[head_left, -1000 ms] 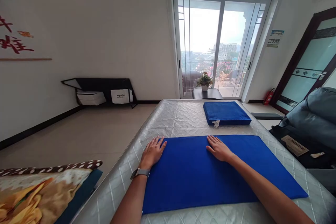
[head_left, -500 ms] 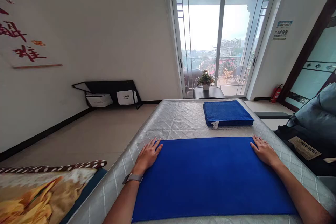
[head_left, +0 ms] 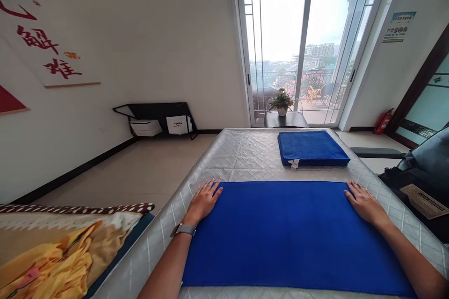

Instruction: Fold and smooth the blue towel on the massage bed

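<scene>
A blue towel (head_left: pixel 291 233) lies spread flat across the quilted silver-grey mattress (head_left: pixel 242 149) in front of me. On its far left corner my left hand (head_left: pixel 204 201) rests with fingers stretched out, a watch on the wrist. My right hand (head_left: pixel 366 203) lies flat on the far right corner, its fingers apart too. Past the spread towel sits a stack of folded blue towels (head_left: pixel 312 145), with a white tag (head_left: pixel 293 163) hanging at its front edge.
A potted plant (head_left: pixel 281 103) stands on a chair (head_left: pixel 286 120) before the sliding glass door. At lower left, yellow cloth (head_left: pixel 59 257) lies on patterned bedding. A dark bag (head_left: pixel 393 182) is at the right. A black rack (head_left: pixel 159 114) holding white boxes stands by the wall.
The view has shifted slightly, so the scene sits further right in the picture. Both hands stay on the towel's far corners, and the towel looks unchanged.
</scene>
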`<state>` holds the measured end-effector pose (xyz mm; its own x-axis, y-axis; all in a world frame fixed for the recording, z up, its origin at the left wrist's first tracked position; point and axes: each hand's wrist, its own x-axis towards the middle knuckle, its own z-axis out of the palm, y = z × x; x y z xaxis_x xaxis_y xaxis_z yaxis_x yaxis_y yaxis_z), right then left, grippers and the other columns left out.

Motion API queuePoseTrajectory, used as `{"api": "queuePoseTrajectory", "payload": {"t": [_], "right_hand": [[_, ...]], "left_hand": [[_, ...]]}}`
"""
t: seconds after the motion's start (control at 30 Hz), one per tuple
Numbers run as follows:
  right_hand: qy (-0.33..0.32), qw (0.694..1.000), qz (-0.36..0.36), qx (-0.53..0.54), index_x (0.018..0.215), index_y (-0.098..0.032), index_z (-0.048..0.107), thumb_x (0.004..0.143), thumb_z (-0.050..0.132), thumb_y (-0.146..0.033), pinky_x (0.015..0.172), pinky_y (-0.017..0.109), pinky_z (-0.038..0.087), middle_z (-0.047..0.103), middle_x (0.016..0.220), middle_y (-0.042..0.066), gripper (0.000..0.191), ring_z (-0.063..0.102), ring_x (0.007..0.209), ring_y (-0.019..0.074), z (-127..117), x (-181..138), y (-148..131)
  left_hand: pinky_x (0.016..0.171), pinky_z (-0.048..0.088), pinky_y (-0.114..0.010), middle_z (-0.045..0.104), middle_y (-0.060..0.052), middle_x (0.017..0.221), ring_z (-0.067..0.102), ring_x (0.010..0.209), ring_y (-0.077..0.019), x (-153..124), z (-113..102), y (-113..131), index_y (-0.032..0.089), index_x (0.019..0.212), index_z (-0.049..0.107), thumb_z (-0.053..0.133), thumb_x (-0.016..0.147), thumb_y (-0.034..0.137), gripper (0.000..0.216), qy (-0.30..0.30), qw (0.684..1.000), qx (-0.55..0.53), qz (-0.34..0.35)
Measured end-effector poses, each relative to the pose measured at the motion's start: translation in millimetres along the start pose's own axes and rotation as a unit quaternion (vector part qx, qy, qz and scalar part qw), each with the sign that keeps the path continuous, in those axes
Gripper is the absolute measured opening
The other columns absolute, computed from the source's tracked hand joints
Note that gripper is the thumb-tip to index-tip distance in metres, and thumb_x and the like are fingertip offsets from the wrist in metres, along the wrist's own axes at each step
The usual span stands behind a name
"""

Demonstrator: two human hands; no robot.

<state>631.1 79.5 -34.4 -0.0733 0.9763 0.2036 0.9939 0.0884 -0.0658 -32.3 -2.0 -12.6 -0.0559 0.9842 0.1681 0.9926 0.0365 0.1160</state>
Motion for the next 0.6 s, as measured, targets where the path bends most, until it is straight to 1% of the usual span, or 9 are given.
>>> {"api": "queuePoseTrajectory", "payload": {"t": [0.17,0.27,0.47,0.53,0.6], "right_hand": [[0.004,1.000,0.001,-0.002,0.156,-0.015,0.039,0.100,0.020,-0.052,0.123,0.052,0.025,0.039,0.162,0.011,0.070,0.029,0.151,0.0289,-5.5,-1.9,-1.8],[0.008,1.000,0.005,-0.009,0.155,-0.017,0.041,0.100,0.020,-0.050,0.123,0.052,0.025,0.041,0.160,0.011,0.067,0.031,0.150,0.0288,-8.9,-2.5,-4.4],[0.004,1.000,0.002,-0.015,0.155,-0.014,0.041,0.099,0.021,-0.049,0.121,0.051,0.029,0.041,0.160,0.012,0.069,0.031,0.150,0.0291,-10.2,-0.7,-3.4],[-0.003,1.000,0.003,-0.024,0.154,-0.013,0.042,0.098,0.022,-0.048,0.120,0.052,0.031,0.041,0.160,0.013,0.069,0.033,0.149,0.0303,-13.0,-0.1,-3.1],[-0.004,0.999,0.006,-0.044,0.152,-0.013,0.046,0.098,0.024,-0.045,0.119,0.055,0.031,0.043,0.159,0.014,0.067,0.035,0.148,0.0329,-19.5,0.0,-9.2]], "left_hand": [[0.122,0.026,-0.048,0.040,-0.009,0.161,0.034,0.150,-0.0265,-0.5,-2.9,3.2,0.023,0.155,0.041,0.025,0.105,0.055,0.061,0.004,1.000,-0.015,-0.006],[0.122,0.025,-0.048,0.040,-0.010,0.161,0.034,0.150,-0.0268,-1.0,-3.8,4.2,0.022,0.155,0.041,0.023,0.105,0.056,0.063,0.000,1.000,-0.021,-0.007],[0.123,0.024,-0.047,0.042,-0.010,0.160,0.035,0.150,-0.0275,-2.4,-5.7,7.4,0.022,0.154,0.044,0.024,0.105,0.056,0.063,0.011,1.000,-0.027,-0.012],[0.122,0.024,-0.048,0.042,-0.011,0.161,0.036,0.149,-0.0280,-2.8,-6.6,9.0,0.021,0.153,0.045,0.023,0.105,0.056,0.063,0.013,0.999,-0.027,-0.011],[0.122,0.024,-0.048,0.042,-0.012,0.161,0.037,0.149,-0.0286,-3.1,-6.8,10.0,0.020,0.152,0.045,0.023,0.105,0.056,0.064,0.018,0.999,-0.029,-0.011]]}}
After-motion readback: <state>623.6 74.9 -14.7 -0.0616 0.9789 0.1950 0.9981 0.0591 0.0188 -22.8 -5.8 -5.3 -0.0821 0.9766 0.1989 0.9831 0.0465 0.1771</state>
